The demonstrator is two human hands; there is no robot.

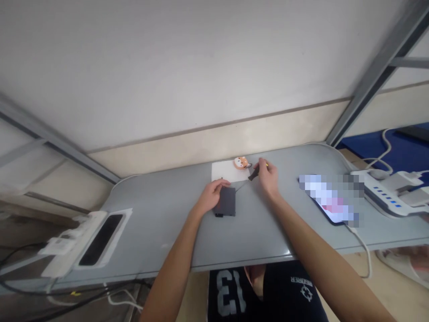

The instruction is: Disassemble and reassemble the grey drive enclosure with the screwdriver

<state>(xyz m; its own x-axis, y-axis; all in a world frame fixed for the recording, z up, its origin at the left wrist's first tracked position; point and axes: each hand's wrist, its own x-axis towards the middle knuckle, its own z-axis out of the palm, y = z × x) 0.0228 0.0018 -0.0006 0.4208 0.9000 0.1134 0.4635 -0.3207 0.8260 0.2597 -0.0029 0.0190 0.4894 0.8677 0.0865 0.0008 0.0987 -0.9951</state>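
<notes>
A flat dark square box lies on the grey desk in front of me. My left hand grips it at its left side, thumb and fingers closed about the upper left corner. In my right hand, fingers wrapped round the handle, is a screwdriver with a black and yellow grip. Its thin shaft slants down to the left, the tip close to the box's upper right corner; I cannot tell whether it touches. Behind the box lies a white sheet, with an orange-and-white animal-face trinket on its right part.
A phone with a lit, blurred screen and a cable lies at the right, beside a white power strip with plugs. On the left are a dark phone-like slab on white and another power strip. Metal posts flank the desk.
</notes>
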